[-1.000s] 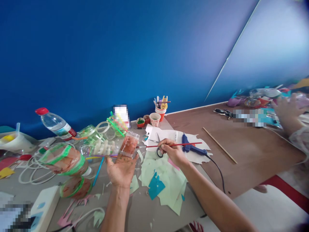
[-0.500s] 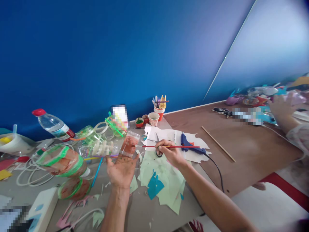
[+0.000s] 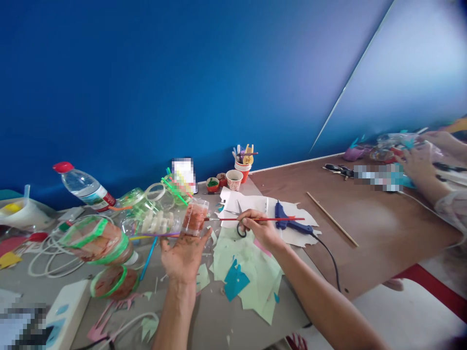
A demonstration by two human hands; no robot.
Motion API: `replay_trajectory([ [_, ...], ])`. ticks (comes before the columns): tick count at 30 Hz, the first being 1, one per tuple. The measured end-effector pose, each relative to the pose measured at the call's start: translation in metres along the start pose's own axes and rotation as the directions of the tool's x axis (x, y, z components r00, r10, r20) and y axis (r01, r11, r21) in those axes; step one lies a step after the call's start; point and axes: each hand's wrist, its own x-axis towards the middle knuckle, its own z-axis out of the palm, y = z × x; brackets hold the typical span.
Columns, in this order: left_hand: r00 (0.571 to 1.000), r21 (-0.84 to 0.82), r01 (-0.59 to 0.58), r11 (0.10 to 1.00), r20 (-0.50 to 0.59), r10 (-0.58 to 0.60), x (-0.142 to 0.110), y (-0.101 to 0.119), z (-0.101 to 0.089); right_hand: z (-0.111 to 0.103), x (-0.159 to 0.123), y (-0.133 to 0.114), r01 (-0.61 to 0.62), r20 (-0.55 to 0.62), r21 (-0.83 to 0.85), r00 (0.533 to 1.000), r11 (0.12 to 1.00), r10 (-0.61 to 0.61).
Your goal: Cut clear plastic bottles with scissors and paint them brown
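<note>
The cup (image 3: 196,218), clear and smeared reddish, sits on the fingers of the left hand (image 3: 185,255), which is open, palm up; the right hand (image 3: 260,227) pinches the brush (image 3: 268,219), its tip at the cup's side; under that hand lie the scissors (image 3: 241,229), on paper (image 3: 251,272) spread over the bench (image 3: 213,318); the glue gun (image 3: 292,221) lies just beside; farther right, another person's hands (image 3: 419,163) are near a pile of craft pieces (image 3: 388,146).
</note>
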Motion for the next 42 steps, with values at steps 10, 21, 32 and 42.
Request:
replay_trajectory([
  [10, 0.974, -0.094, 0.074, 0.993, 0.221, -0.051, 0.001, 0.008, -0.013, -0.005, -0.001, 0.004, 0.040, 0.001, 0.136, 0.999, 0.990, -0.040],
  [21, 0.946, -0.091, 0.159, 0.983, 0.299, -0.126, -0.001, 0.011, -0.014, -0.006, 0.002, 0.007, 0.003, 0.029, 0.113, 1.000, 0.994, -0.006],
  [32, 0.948, -0.112, 0.158, 0.981, 0.296, -0.119, -0.001, 0.010, -0.013, -0.004, 0.001, 0.006, 0.009, 0.047, 0.146, 0.999, 0.989, -0.016],
  [42, 0.930, -0.103, 0.191, 0.976, 0.336, -0.147, -0.001, 0.010, -0.011, -0.006, 0.002, 0.005, 0.030, 0.013, 0.187, 0.999, 0.982, -0.033],
])
